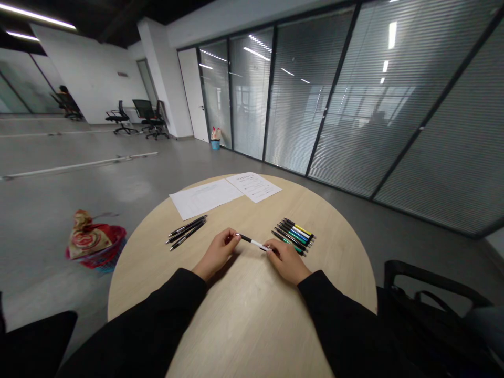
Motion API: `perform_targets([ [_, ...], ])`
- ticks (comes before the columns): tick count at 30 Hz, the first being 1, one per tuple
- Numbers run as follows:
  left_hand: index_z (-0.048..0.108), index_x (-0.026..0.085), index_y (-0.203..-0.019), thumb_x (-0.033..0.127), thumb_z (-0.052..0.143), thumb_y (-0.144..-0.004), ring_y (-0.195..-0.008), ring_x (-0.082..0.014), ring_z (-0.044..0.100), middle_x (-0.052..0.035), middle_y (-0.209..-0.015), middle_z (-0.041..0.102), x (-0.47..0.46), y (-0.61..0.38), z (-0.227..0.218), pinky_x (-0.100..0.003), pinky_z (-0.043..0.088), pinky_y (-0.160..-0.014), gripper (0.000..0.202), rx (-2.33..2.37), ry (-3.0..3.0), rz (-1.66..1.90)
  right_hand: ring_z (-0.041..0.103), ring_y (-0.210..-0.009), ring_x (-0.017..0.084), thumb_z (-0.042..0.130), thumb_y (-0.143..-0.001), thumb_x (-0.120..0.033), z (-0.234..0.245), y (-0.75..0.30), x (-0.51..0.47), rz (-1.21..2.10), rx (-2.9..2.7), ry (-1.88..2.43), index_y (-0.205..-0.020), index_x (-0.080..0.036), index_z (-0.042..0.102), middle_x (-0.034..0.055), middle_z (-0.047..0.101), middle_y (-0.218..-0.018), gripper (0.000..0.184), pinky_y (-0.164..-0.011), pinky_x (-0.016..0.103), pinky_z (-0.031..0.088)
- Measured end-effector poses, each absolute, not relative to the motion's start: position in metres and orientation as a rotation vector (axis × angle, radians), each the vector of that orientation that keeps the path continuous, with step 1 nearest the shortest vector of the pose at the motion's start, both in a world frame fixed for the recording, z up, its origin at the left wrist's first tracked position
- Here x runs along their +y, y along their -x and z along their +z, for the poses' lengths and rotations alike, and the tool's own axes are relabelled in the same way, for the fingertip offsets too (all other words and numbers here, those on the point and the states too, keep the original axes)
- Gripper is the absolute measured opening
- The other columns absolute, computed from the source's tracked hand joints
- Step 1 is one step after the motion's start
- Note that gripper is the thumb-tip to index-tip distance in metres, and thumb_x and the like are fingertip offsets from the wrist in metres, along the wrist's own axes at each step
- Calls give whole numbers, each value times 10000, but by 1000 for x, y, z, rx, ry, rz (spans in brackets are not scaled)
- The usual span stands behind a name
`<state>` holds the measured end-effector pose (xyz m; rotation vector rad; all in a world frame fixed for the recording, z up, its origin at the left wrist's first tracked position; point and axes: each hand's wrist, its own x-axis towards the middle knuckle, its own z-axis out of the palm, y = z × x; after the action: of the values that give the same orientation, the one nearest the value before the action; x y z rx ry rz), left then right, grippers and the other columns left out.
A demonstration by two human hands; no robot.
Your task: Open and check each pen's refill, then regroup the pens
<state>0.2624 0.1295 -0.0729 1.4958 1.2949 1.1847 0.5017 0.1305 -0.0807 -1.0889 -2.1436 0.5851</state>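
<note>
A black and white pen (254,242) spans the gap between my two hands, just above the round wooden table (244,315). My left hand (220,252) pinches its black end between thumb and fingers. At the other end, my right hand (287,260) is closed on the white part, hiding the tip there. Beyond my right hand lies a row of several pens (293,235) in yellow, white, blue, green and black, side by side. To the left of my left hand, a few black pens (187,231) lie slanted in a loose group.
Two printed sheets, one paper (207,198) and another paper (255,186), lie at the table's far edge. A red basket with a bag (94,241) stands on the floor at left. A black chair (437,299) is at right. Glass partitions (311,94) run behind.
</note>
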Motion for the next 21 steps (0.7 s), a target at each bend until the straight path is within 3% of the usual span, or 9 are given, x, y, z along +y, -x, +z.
perform_targets([
  [3,528,174,-810,511,654,-811,-505,-85,365,78,-571,423,128,-264,-70,-212,255,-491,359,1268,-1424,1218,659,-926,215,511,-932,-187,-84,-499,129,573,-2161,1041,-1151,-192,660,83,726,-1034,266,-859,344,497],
  [6,529,174,-789,511,665,-803,-484,-75,336,84,-559,395,127,-266,-67,-208,229,-474,363,1218,-1370,1219,618,-1143,234,467,-952,-172,-87,-495,127,574,-2171,965,-1360,-207,541,113,649,-1291,416,-993,399,473],
  [8,537,169,-764,519,666,-798,-486,-72,342,75,-567,411,126,-267,-66,-207,237,-474,375,1190,-1366,1192,588,-1202,223,443,-958,-150,-89,-490,123,578,-2201,912,-1416,-220,481,106,609,-1353,465,-1027,395,461],
  [11,563,157,-736,547,652,-802,-492,-74,354,61,-559,429,123,-269,-63,-210,252,-480,406,1179,-1405,1136,608,-1139,208,429,-963,-130,-90,-482,115,545,-2271,854,-1380,-234,504,91,649,-1258,437,-988,363,480],
  [13,582,151,-737,557,646,-806,-495,-76,356,56,-558,435,122,-271,-62,-212,262,-485,417,1180,-1430,1124,633,-1010,200,447,-964,-137,-88,-478,110,497,-2337,833,-1283,-240,579,73,679,-1089,359,-906,334,502],
  [16,610,145,-762,545,675,-789,-521,-81,381,38,-601,486,119,-275,-60,-214,295,-497,406,1164,-1438,1136,622,-928,189,506,-952,-156,-84,-472,102,424,-2423,819,-1102,-228,658,64,649,-999,226,-845,301,498],
  [21,648,134,-850,505,719,-763,-609,-111,472,-3,-702,583,114,-281,-61,-233,373,-576,388,1064,-1422,1073,599,-944,206,586,-875,-133,-75,-469,94,345,-2484,796,-1180,-220,614,74,613,-1045,318,-823,303,494],
])
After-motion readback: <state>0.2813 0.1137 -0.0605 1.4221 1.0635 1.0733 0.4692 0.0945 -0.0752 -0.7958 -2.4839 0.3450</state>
